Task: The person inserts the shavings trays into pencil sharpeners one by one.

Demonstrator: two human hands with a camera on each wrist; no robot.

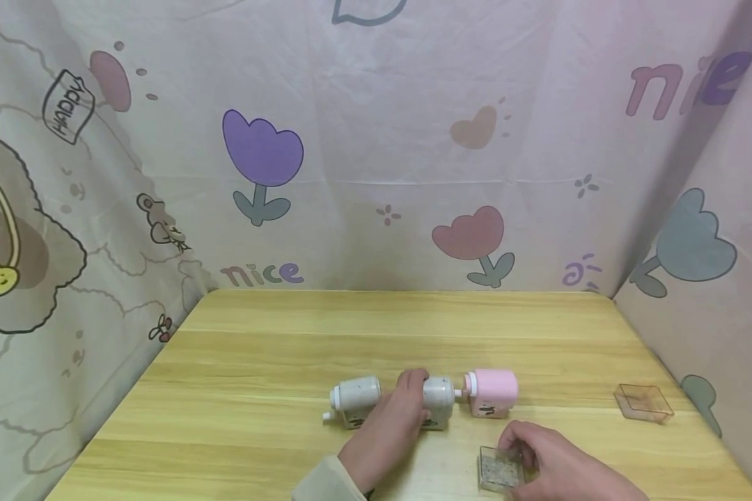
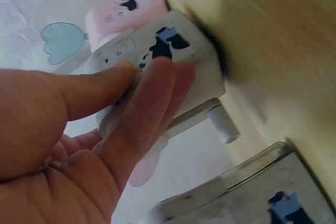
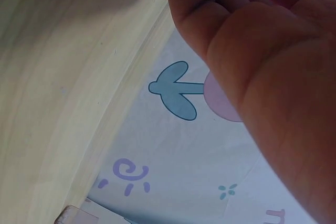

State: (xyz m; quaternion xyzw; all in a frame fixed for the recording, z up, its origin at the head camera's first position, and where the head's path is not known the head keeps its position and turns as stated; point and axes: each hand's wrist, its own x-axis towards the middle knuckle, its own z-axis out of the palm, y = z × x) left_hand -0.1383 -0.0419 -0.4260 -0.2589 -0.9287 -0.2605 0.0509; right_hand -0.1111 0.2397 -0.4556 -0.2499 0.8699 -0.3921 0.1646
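Note:
Two grey crank pencil sharpeners with dark penguin-like prints stand side by side on the table in the head view. My left hand (image 1: 393, 421) grips the right-hand grey sharpener (image 1: 439, 396), thumb on one side and fingers over it. In the left wrist view that sharpener (image 2: 194, 59) shows its printed side. The other grey sharpener (image 1: 360, 394) is just left of the hand. My right hand (image 1: 554, 459) pinches a small clear drawer (image 1: 496, 473) with grey shavings inside, near the table's front. A pink sharpener (image 1: 495, 391) stands right of the gripped one.
An orange-tinted clear box (image 1: 644, 403) sits by the table's right edge. Printed cloth (image 1: 376, 139) hangs behind and at both sides of the wooden table (image 1: 351, 320).

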